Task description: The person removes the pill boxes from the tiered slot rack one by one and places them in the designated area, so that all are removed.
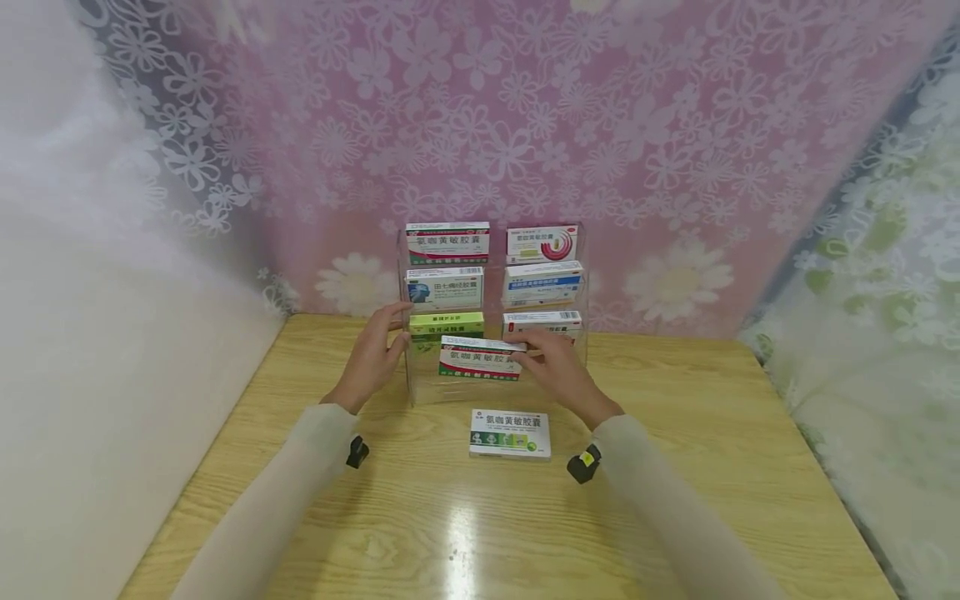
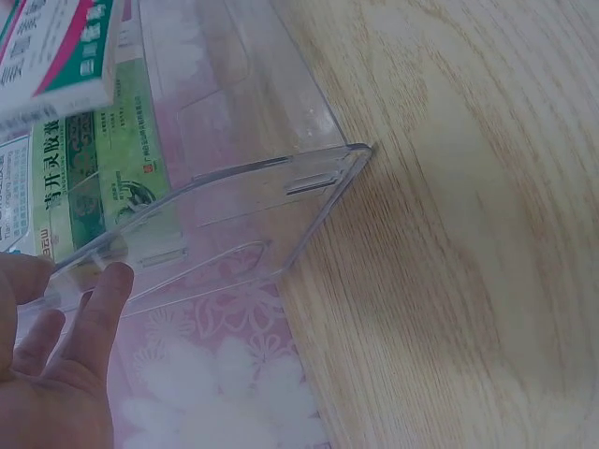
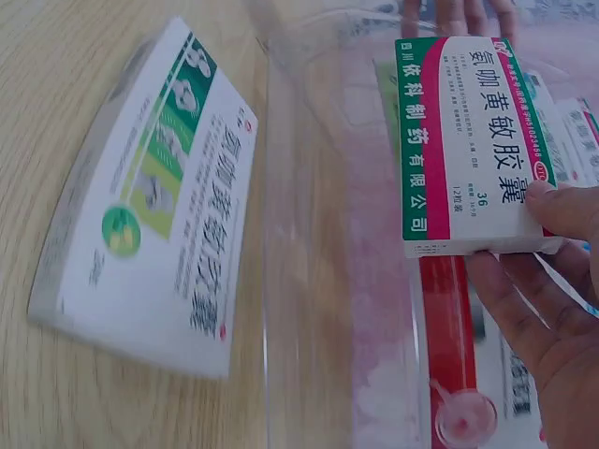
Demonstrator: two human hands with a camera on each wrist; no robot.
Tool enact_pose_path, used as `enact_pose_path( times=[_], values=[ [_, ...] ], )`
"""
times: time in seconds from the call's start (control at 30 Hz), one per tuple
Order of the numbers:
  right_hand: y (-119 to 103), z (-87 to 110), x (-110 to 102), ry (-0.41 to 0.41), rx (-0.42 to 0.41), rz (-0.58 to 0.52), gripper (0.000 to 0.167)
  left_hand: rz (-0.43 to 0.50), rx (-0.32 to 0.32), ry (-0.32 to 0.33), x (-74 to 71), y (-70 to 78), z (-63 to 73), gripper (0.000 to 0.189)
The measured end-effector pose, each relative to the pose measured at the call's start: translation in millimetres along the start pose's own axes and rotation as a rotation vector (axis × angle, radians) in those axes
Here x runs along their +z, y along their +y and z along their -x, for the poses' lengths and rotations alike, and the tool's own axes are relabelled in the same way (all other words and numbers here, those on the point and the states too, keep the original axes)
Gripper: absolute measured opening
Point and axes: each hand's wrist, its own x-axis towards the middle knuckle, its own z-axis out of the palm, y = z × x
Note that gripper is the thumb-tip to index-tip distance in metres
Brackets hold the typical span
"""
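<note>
My right hand (image 1: 558, 367) pinches one end of a white medicine box (image 1: 477, 360) with green and pink-red bands. The thumb lies on its printed face and fingers are under it in the right wrist view. The box overlaps the lower tier of a clear plastic display rack (image 2: 309, 178). My left hand (image 1: 375, 354) holds the rack's left side edge between thumb and fingers. Behind the held box, a green medicine box (image 1: 446, 323) and a white-and-red one (image 3: 454, 374) stand in the lower tier. Another white medicine box (image 1: 510, 434) with a green picture strip lies flat before the rack.
Higher in the rack stand a teal-and-white box (image 1: 446, 290), a blue-and-white box (image 1: 543, 283), a red-green-white box (image 1: 447, 243) and a box with a pink swirl (image 1: 542, 243). The wooden table (image 1: 675, 500) meets a pink floral cloth (image 1: 495, 150) behind the rack.
</note>
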Motion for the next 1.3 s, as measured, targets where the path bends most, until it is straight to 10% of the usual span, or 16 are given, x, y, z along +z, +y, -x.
enact_pose_path(
  times=[0.73,1.3],
  values=[
    [78.1,108.5,-101.2,-0.121,0.201,0.035,0.031,0.007,0.007,0.003,0.1,-3.8,3.2,0.054],
    [118.8,132.9,-94.9,-0.335,0.289,0.006,0.036,0.006,0.019,0.011,1.5,-0.2,0.4,0.054]
  ],
)
